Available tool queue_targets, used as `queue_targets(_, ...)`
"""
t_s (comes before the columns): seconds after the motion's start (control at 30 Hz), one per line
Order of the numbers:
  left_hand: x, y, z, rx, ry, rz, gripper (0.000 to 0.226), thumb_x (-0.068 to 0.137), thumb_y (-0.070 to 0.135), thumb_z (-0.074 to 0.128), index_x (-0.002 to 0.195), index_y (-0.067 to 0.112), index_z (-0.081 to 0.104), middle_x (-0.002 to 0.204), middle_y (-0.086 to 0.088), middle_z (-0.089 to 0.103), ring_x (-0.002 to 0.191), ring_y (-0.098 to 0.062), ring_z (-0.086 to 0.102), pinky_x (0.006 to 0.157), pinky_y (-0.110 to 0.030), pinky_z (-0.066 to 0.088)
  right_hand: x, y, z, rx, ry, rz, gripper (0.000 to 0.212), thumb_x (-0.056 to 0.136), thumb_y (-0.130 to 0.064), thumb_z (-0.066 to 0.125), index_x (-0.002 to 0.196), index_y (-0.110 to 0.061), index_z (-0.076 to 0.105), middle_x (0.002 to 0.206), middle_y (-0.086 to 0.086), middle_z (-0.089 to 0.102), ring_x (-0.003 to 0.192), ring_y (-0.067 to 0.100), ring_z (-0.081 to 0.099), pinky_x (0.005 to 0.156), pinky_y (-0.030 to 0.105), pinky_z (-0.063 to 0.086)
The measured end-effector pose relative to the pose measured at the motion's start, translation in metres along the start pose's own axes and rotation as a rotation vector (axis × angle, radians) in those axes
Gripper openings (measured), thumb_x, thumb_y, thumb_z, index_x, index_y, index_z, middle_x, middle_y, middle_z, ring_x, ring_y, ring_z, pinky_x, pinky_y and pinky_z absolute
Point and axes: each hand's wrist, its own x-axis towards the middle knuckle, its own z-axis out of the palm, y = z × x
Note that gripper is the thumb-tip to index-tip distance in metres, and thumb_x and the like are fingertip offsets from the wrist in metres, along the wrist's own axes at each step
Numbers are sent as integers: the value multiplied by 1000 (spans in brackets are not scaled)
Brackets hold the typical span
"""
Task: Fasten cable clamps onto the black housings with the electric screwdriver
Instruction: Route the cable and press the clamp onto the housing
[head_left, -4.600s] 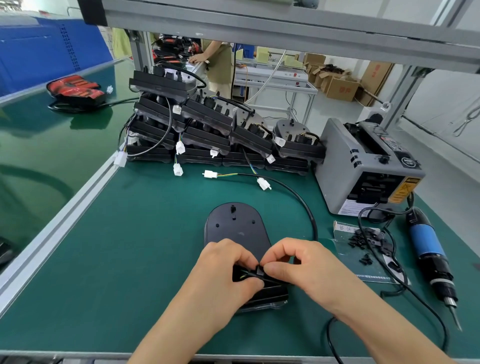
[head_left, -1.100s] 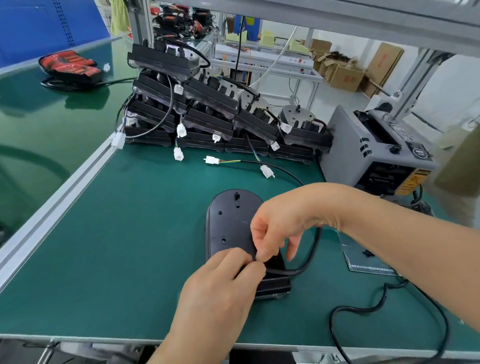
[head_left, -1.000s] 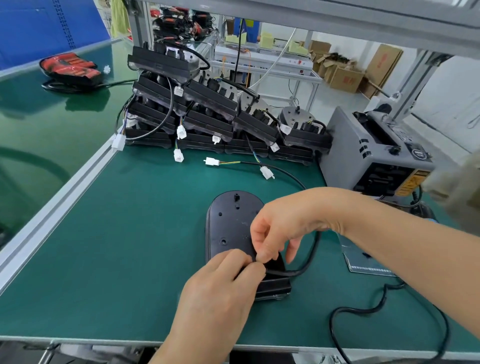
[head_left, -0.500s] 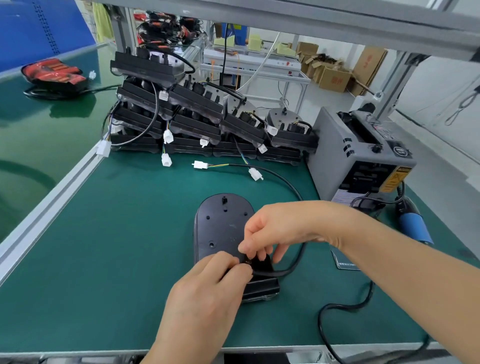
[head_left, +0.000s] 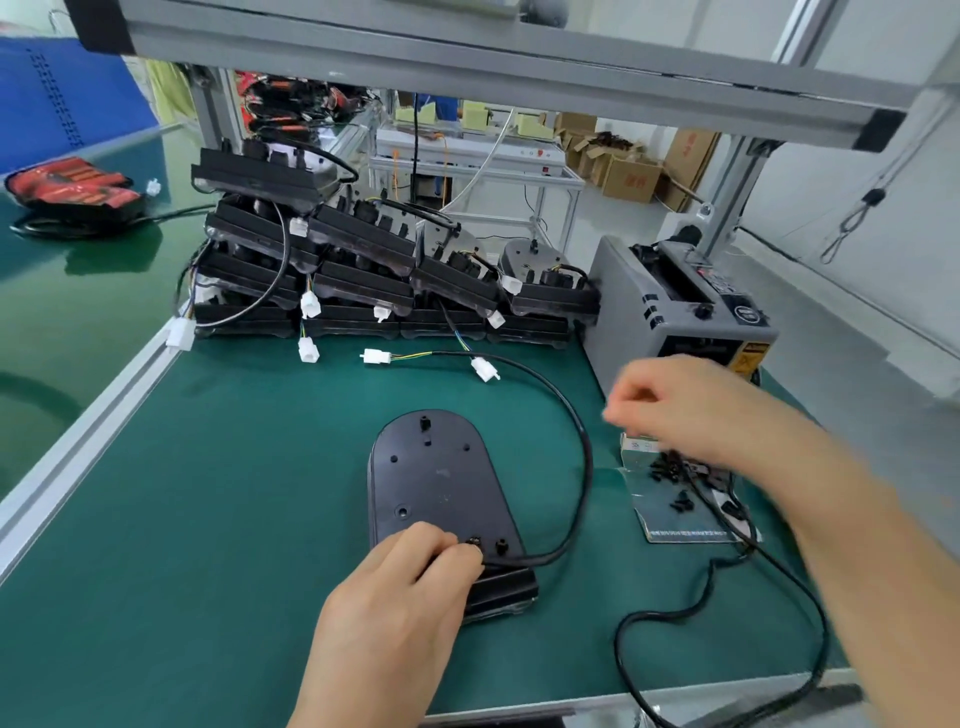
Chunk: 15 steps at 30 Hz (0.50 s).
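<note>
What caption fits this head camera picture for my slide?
Left hand holds the cable on the housing; right hand hovers over the screws.

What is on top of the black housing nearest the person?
On the housing, the left hand rests on the near end beside a small clamp. The black cable runs under the fingers, which hide its end.

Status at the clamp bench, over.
Left hand holds cable down on black housing. Right hand blurred above screws, grip unclear. Screwdriver not in view.
</note>
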Motion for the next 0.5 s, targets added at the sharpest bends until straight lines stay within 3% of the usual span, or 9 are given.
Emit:
queue_targets(0.1,1,0,0,-9,0,1,9,68,8,71,71,17,70,73,4,61,64,-15,59,41,-29,49,1,63,-14,-259,83,288,26,89,-33,59,66,-24,51,71,-5,61,60,10,50,51,22,31)
queue_targets(0.23,0,0,0,-6,-14,-12,20,66,0,78,71,17,70,74,4,61,64,-15,58,40,-31,49,4,126,-14,-331,-42,617,36,89,-38,62,69,-11,49,76,8,58,77,26,58,69,31,47)
queue_targets(0.33,0,2,-1,-6,-37,-40,30,55,-3,87,70,17,70,73,4,61,66,-13,54,38,-31,48,8,134,-1,-276,-140,714,41,91,-41,59,76,-6,45,72,5,49,66,22,51,52,26,36)
queue_targets(0.43,0,3,-2,-9,-52,-42,30,55,-2,87,70,17,70,72,4,61,63,-15,57,39,-30,48,15,135,9,-157,-203,759,40,90,-40,62,85,-5,44,85,9,46,85,26,47,72,27,38)
queue_targets(0.5,0,3,-3,-12,-59,-38,29,55,-2,87,71,16,71,72,3,61,62,-15,59,39,-29,48,17,135,12,-74,-201,777,40,87,-36,67,100,-1,50,100,14,50,91,29,49,78,31,39)
